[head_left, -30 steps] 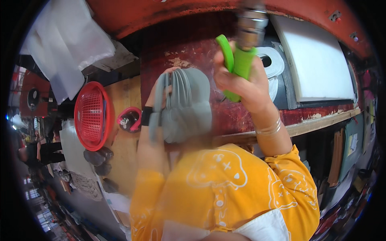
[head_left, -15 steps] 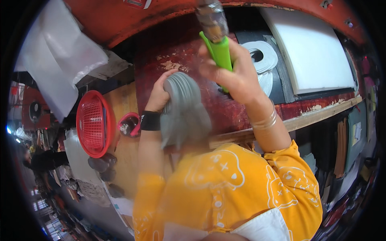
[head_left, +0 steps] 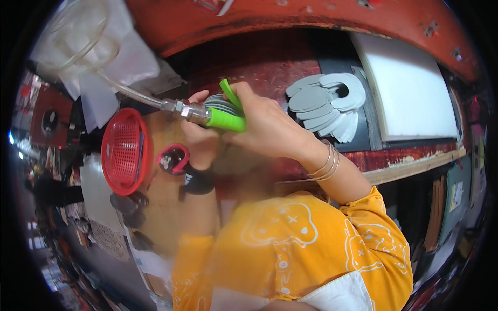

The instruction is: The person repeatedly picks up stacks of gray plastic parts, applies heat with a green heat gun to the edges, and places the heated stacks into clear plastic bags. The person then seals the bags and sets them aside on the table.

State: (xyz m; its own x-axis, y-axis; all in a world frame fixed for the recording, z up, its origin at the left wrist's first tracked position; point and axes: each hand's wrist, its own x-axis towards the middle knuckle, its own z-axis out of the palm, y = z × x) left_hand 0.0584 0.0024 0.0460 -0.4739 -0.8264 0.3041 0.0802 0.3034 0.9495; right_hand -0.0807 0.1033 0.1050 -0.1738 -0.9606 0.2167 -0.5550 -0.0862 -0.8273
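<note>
My right hand (head_left: 270,124) grips a bright green air gun (head_left: 226,119) with a lever. A metal fitting (head_left: 188,111) on it points left and joins a clear hose (head_left: 129,93). Just behind the gun, my left hand (head_left: 199,140), with a black wristband, is closed on a stack of thin grey curved sheets (head_left: 215,102). The gun and my right hand hide much of that stack. To the right, more flat grey rounded pieces (head_left: 314,103) lie fanned out on a black mat, with a whitish curved piece (head_left: 350,90) among them.
A red plastic basket (head_left: 124,150) and a pink-rimmed round item (head_left: 174,158) stand on the wooden surface at left. A thick white slab (head_left: 407,90) lies at right. The dark red table's wooden front edge (head_left: 415,163) runs near me. A red beam (head_left: 290,15) crosses the far side.
My right hand has come down and left with the air gun, which has swung from pointing up to lying sideways across the stack. My left hand has tilted the stack, and the grey pieces at right are uncovered.
</note>
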